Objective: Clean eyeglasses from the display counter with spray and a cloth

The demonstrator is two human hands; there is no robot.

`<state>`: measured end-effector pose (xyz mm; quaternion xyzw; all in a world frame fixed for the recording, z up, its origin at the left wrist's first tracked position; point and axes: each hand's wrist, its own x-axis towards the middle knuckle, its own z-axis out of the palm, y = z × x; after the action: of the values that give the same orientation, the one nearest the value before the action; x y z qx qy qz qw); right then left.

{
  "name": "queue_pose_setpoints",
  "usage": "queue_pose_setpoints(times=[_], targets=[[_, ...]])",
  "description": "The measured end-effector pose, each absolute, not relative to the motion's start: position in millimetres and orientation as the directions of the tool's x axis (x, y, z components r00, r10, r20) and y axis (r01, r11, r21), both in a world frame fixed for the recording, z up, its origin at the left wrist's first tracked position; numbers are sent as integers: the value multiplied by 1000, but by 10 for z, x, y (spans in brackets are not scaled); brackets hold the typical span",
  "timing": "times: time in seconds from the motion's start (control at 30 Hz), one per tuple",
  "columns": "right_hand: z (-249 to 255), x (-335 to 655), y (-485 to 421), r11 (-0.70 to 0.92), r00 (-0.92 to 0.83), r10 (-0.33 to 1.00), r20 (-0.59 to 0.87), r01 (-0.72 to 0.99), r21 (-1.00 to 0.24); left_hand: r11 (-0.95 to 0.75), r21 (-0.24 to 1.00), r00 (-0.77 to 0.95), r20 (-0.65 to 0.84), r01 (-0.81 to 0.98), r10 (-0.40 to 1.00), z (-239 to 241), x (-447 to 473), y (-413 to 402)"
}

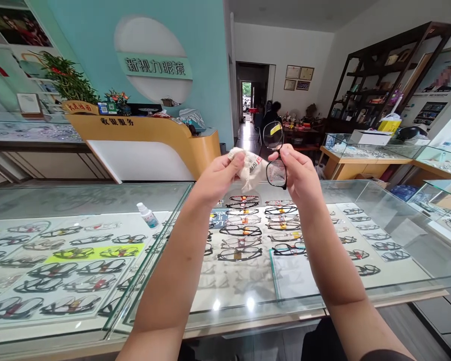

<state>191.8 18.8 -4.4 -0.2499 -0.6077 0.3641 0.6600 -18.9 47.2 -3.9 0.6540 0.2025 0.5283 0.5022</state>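
Note:
My right hand [299, 168] is closed on a pair of black-framed eyeglasses [276, 173], gripping them near the bridge. They are held upright on end, one lens above the other. A yellow sticker [275, 129] shows on the upper lens, and the lower lens looks speckled. In my left hand [220, 175] a cream cleaning cloth [251, 168] with dark and red print is pinched between thumb and fingers. The cloth's right edge lies close beside the lower lens; whether they touch, I cannot tell. Both hands are raised above a glass display case [233, 296].
Rows of eyeglasses [240, 230] lie inside the case. A small white spray bottle [147, 215] stands on the glass at left. Beyond are a yellow-and-white counter [143, 145], another display case [364, 158] at right, and a person [272, 113] near the doorway.

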Motion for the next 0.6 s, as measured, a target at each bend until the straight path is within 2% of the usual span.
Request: queue_pose_setpoints(times=[0.1,0.23,0.4,0.6], targets=[[-89,1872,253,585,18,803,595,-213,-783,-412,885,498,463,-217,733,-9,-178,371],[-157,1741,301,495,-13,853,522,-295,-817,-396,888,558,457,-236,693,-25,-80,298],[-205,1624,305,470,2,862,508,-379,-797,-402,866,413,496,-296,764,-124,99,330],[-211,1633,294,559,6,809,588,-320,-765,-399,842,267,504,-362,821,-215,273,341]])
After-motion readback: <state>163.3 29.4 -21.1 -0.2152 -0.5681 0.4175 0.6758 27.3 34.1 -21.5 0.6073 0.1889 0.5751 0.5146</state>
